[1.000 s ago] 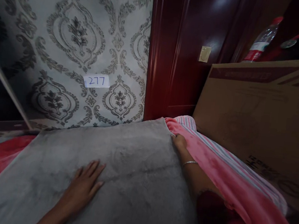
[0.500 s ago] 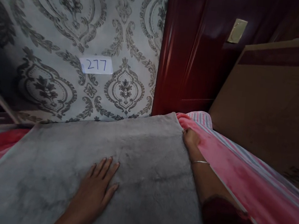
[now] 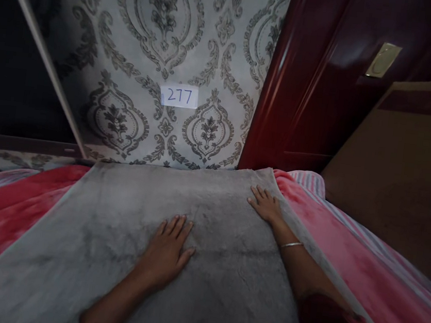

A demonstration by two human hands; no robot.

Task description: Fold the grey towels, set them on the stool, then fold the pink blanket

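Observation:
A grey plush cloth (image 3: 106,232) lies spread flat over a pink and red blanket (image 3: 347,264). My left hand (image 3: 168,249) rests palm down on the middle of the grey cloth, fingers stretched out. My right hand (image 3: 265,204) lies flat near the cloth's far right corner, fingers apart, with a thin bangle on the wrist. Neither hand holds anything.
Patterned grey wallpaper (image 3: 154,45) with a paper label reading 277 (image 3: 179,96) stands right behind the cloth. A dark red wooden door (image 3: 317,90) is at the right, with a large cardboard sheet (image 3: 404,178) leaning beside it. Red blanket (image 3: 3,210) shows at the left.
My right hand has left the cloth's right edge, which it was pinching, and now lies flat on top. The left hand slid slightly forward. The view has shifted to the left.

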